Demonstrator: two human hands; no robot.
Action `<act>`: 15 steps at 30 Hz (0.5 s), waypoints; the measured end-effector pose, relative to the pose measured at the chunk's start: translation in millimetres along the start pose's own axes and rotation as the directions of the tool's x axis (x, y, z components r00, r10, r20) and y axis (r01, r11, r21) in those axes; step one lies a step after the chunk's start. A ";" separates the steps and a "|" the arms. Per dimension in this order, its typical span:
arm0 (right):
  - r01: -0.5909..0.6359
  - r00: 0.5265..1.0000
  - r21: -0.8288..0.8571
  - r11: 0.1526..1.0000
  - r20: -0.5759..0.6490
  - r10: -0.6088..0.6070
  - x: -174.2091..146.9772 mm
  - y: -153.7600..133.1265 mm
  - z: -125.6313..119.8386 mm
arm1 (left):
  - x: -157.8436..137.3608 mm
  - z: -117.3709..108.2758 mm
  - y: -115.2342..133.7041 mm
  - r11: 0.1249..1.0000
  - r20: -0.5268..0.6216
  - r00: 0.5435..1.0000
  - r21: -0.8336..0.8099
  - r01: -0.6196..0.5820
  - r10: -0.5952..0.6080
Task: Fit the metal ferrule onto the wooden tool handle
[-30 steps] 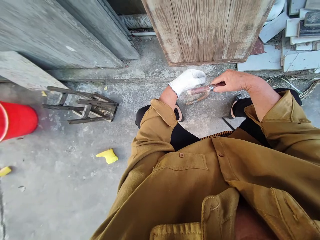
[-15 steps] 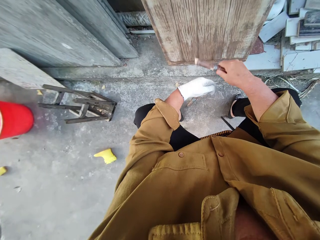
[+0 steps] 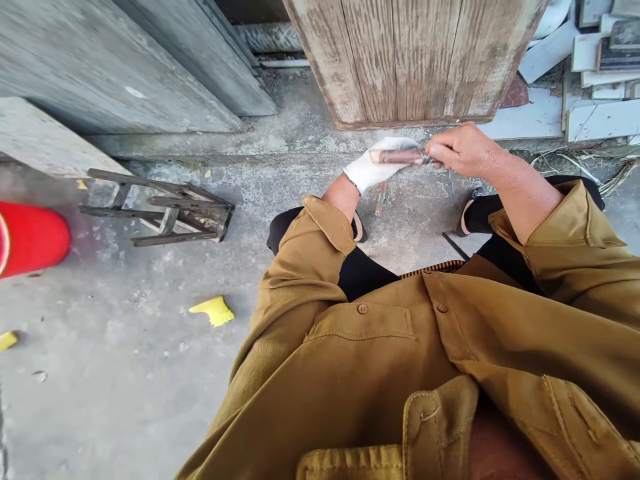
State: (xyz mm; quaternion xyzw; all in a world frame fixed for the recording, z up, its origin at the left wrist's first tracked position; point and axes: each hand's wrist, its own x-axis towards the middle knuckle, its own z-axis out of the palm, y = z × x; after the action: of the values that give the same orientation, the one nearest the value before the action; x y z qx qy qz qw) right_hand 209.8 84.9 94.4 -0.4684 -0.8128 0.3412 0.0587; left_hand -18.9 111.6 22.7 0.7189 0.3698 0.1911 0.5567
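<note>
My right hand (image 3: 463, 150), bare, is closed around one end of a brown wooden stick-like tool (image 3: 399, 157) with wire wound round it near my fingers; it is blurred. That tool lies level across my left hand (image 3: 380, 160), which wears a white work glove with its fingers curled. Below the glove hangs the end of a second wooden handle (image 3: 381, 198), also with a wound band; its upper part is hidden by the glove. Both hands are just in front of the lower edge of a worn wooden panel (image 3: 400, 67).
A small wooden stool (image 3: 200, 213) lies on its side at left, beyond it a red bucket (image 3: 37, 239). Yellow foam-like scraps (image 3: 215, 311) are on the concrete floor (image 3: 125, 373). Grey boards (image 3: 125, 73) lean upper left; tile pieces (image 3: 600, 120) are piled upper right.
My right hand has brought the stick-like tool down and left, across the glove. My left hand has shifted slightly left and turned, and the handle below it now hangs more upright.
</note>
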 end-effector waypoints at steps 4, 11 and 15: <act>-0.079 0.963 0.157 0.984 -0.242 0.116 1.5 1.4 -2.6 | 0.4 15.0 -8.8 0.996 0.009 1.000 0.087 -0.004 0.003; -0.328 0.942 -0.241 0.913 -0.155 0.297 5.0 6.1 -6.9 | -11.2 11.3 5.8 0.931 0.184 0.983 0.358 -0.077 0.011; -0.138 0.962 -0.320 0.937 0.180 0.203 7.2 22.7 3.9 | -14.8 2.7 9.6 0.881 0.144 0.989 0.462 -0.100 0.037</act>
State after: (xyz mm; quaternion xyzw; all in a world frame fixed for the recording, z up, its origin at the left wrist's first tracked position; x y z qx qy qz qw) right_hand 220.5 96.2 76.0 -0.5022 -0.8133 0.2634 -0.1306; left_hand -23.7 97.7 32.9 0.8555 0.3420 0.0684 0.3828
